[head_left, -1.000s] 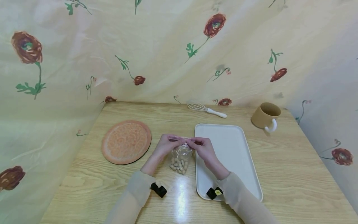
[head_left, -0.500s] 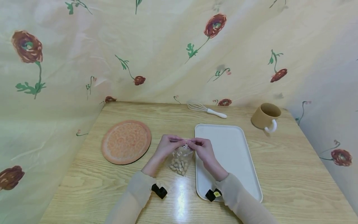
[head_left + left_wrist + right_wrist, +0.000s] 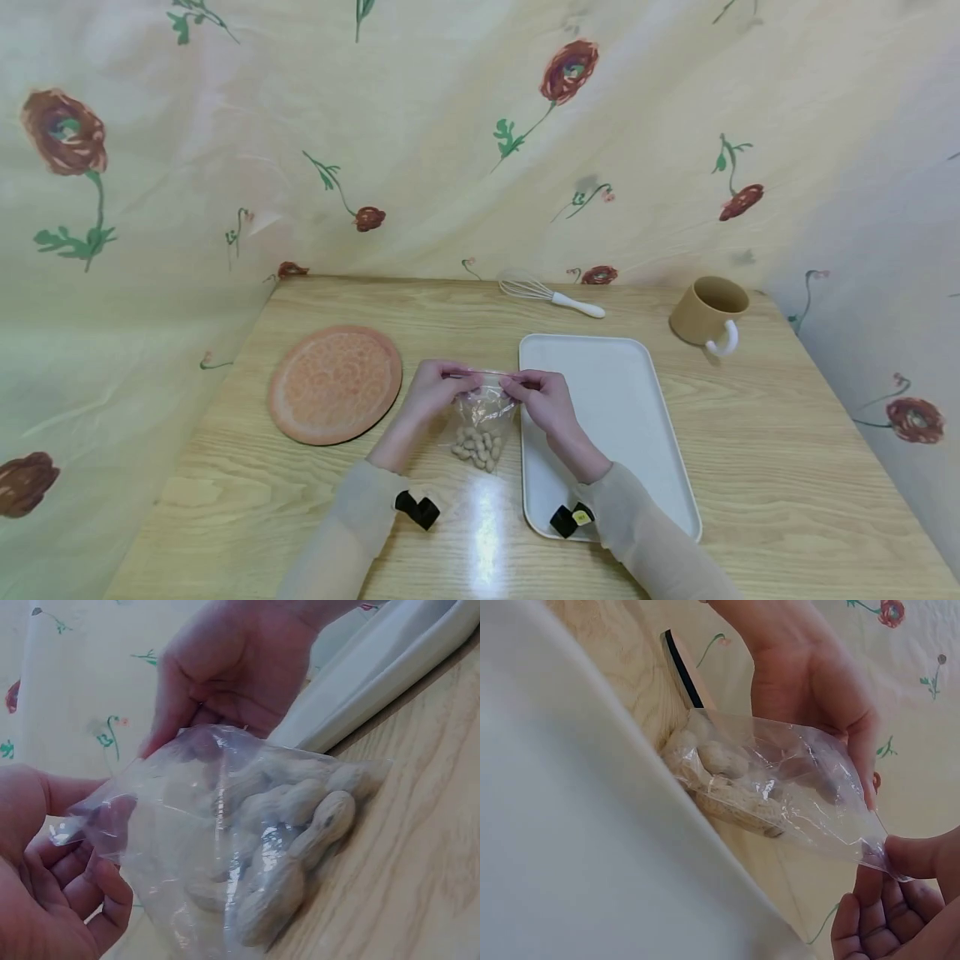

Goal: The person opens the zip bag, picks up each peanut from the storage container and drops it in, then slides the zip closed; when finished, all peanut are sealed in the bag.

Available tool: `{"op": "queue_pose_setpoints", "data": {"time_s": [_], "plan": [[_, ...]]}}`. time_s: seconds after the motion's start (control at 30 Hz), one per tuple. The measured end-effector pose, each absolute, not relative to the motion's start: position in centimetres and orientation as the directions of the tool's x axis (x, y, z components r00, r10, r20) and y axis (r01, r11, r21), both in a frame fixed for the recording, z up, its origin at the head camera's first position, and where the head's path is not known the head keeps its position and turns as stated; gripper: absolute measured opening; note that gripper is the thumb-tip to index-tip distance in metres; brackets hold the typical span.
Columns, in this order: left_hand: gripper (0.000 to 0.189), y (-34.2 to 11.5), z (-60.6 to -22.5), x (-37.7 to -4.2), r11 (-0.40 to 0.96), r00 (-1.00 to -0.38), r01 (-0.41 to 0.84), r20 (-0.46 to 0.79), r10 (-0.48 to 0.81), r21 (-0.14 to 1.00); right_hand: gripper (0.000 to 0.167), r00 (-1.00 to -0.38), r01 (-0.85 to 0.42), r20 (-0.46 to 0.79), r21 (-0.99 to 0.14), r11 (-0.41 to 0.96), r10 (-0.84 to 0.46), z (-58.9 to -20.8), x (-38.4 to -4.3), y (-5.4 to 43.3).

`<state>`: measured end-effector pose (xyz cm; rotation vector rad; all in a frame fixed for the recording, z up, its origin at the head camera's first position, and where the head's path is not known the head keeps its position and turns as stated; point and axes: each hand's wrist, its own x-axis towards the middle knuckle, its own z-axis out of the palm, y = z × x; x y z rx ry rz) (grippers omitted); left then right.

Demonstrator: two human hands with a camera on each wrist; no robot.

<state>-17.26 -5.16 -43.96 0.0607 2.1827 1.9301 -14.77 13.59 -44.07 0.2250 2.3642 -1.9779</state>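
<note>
A clear plastic zip bag [image 3: 486,408] holds several unshelled peanuts [image 3: 477,447] in its bottom, which rests on the table. My left hand [image 3: 435,390] pinches the left end of the bag's top edge between thumb and fingers. At the right end of that edge, my right hand [image 3: 549,402] pinches the plastic the same way. A reddish line runs along the top strip between them. In the left wrist view, the peanuts [image 3: 277,892] press against the film near the wood. The right wrist view has the bag [image 3: 802,787] stretched between both hands.
A white tray [image 3: 600,417] lies under my right forearm. To the left is a round orange-pink mat [image 3: 336,385] with a dark edge. A white-handled whisk [image 3: 577,304] lies at the back of the wooden table [image 3: 780,467], and a tan mug [image 3: 705,312] stands at the back right.
My left hand has slid left along the bag's top, so more of the strip shows between the hands. The right hand stays at its end. The head view has shifted slightly.
</note>
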Motion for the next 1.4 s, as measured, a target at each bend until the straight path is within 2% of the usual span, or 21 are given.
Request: {"op": "queue_pose_setpoints", "data": {"time_s": [0.2,0.43,0.7,0.87,1.27,1.4], "plan": [[0.017,-6.0,-43.4,-17.5,0.140,-0.973,-0.162,-0.182,0.141,0.977,0.018,-0.990,0.135,-0.125,-0.975,0.177,0.065,-44.0,-14.9,14.0],[0.016,-6.8,-43.5,-18.0,0.126,-0.980,-0.134,-0.150,0.132,0.983,0.018,-0.987,0.152,-0.142,-0.975,0.162,0.077,-43.9,-15.1,14.3],[0.015,-7.3,-43.4,-18.0,0.136,-0.977,-0.153,-0.170,0.128,0.979,0.018,-0.989,0.146,-0.138,-0.974,0.172,0.056,-44.3,-15.3,14.5],[0.015,-7.4,-43.7,-18.1,0.126,-0.980,-0.110,-0.129,0.149,0.986,0.018,-0.989,0.142,-0.134,-0.977,0.158,0.058,-44.7,-15.5,14.7],[0.016,-8.1,-44.0,-18.8,0.317,-0.990,0.016,-0.029,0.136,0.948,0.023,-0.989,0.143,-0.145,-0.965,0.217,0.006,-44.7,-16.6,14.7],[0.019,-8.6,-44.0,-18.9,0.459,-0.997,0.007,-0.031,0.076,0.888,0.027,-0.988,0.138,-0.150,-0.964,0.229,-0.032,-44.5,-17.1,15.7]]}}
